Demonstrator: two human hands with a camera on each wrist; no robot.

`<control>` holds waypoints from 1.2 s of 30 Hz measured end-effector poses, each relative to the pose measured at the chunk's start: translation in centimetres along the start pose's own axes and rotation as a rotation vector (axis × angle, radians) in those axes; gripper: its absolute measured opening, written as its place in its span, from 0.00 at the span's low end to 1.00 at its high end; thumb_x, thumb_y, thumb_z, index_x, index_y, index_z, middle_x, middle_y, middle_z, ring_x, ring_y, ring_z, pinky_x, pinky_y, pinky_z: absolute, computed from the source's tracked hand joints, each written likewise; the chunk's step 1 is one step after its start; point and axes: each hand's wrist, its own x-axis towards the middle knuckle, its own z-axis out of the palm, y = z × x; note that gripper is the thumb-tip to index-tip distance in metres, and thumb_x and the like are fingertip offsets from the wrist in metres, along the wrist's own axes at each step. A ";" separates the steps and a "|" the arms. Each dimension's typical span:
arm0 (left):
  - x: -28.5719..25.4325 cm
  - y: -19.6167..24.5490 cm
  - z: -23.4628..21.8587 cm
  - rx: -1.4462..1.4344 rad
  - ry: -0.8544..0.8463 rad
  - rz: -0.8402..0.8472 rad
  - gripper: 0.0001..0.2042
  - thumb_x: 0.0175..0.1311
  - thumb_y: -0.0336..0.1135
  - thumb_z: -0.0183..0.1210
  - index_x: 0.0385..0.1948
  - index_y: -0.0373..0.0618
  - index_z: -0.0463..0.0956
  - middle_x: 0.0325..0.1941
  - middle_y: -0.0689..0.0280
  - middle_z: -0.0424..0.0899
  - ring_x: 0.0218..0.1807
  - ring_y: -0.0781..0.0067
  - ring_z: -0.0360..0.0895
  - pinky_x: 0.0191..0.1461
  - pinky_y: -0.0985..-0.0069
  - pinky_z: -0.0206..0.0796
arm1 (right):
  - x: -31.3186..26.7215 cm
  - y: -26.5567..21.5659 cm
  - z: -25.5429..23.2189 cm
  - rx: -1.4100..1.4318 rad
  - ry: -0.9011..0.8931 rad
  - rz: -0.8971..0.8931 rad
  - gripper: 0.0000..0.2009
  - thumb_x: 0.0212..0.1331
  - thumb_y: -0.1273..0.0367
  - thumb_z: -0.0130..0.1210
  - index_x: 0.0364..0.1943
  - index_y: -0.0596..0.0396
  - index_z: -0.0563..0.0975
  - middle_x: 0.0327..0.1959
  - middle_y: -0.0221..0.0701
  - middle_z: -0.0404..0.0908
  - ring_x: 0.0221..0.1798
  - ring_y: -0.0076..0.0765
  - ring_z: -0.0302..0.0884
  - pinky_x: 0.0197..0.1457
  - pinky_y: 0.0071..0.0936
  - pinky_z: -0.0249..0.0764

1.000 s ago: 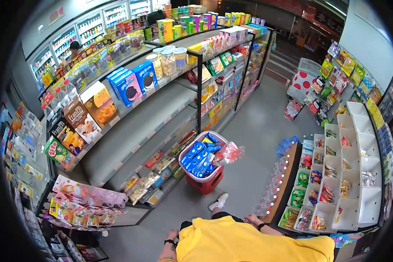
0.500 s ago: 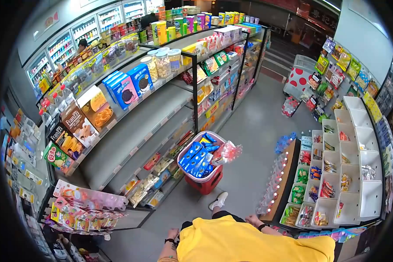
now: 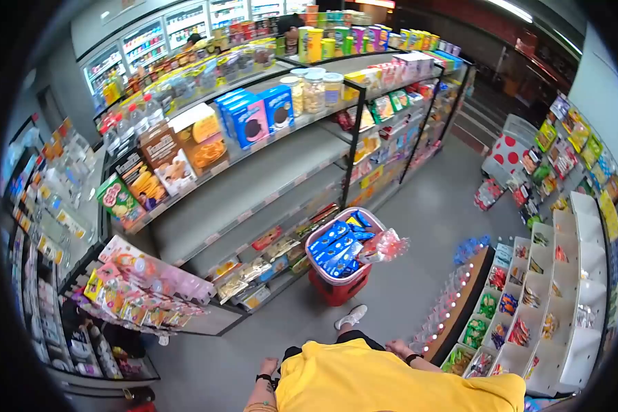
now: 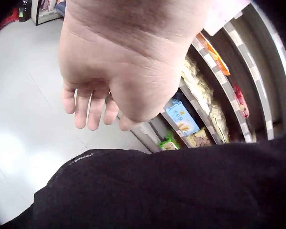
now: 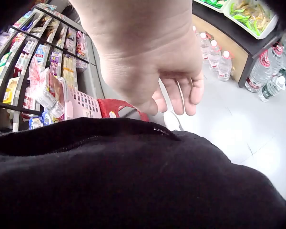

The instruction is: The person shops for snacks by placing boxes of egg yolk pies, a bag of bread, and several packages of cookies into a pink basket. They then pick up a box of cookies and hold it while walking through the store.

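1. Your left hand (image 4: 121, 67) and right hand (image 5: 150, 62) hang open, fingers loosely bent.
2. Ahead of your shoe (image 3: 351, 316), the pink basket (image 3: 343, 280) holds glossy blue packets (image 3: 335, 253).
3. A clear-wrapped bundle (image 3: 386, 247) overhangs its rim.
4. Contents hide the basket's bottom; you cannot read the packet lettering.

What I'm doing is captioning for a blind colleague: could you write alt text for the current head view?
Shop aisle seen from above: a pink-rimmed basket of blue packets stands ahead of a person in a yellow shirt, whose left hand and right hand hang low. Shelves with boxed snacks line the left, white bins of small packets the right.
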 end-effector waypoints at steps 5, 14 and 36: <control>-1.1 -4.4 0.9 0.067 0.035 -0.010 0.17 0.57 0.47 0.57 0.30 0.39 0.83 0.30 0.54 0.85 0.40 0.53 0.83 0.47 0.62 0.71 | 2.2 -1.9 -0.6 -0.017 -0.071 -0.043 0.09 0.58 0.67 0.60 0.32 0.60 0.78 0.25 0.31 0.79 0.23 0.28 0.75 0.26 0.28 0.70; -2.5 -8.6 4.0 0.028 -0.047 0.049 0.21 0.62 0.48 0.46 0.29 0.37 0.79 0.33 0.50 0.83 0.40 0.49 0.79 0.46 0.56 0.66 | 1.9 -5.9 -0.5 -0.255 -0.130 -0.186 0.14 0.59 0.60 0.57 0.25 0.56 0.79 0.23 0.27 0.78 0.24 0.26 0.72 0.26 0.27 0.67; -8.9 -4.8 3.4 -0.151 -0.051 -0.085 0.12 0.65 0.38 0.55 0.38 0.37 0.78 0.32 0.64 0.82 0.35 0.74 0.77 0.43 0.75 0.70 | -2.8 10.4 -9.1 -0.080 -0.001 0.122 0.07 0.62 0.66 0.52 0.33 0.55 0.77 0.23 0.28 0.78 0.19 0.26 0.74 0.18 0.24 0.67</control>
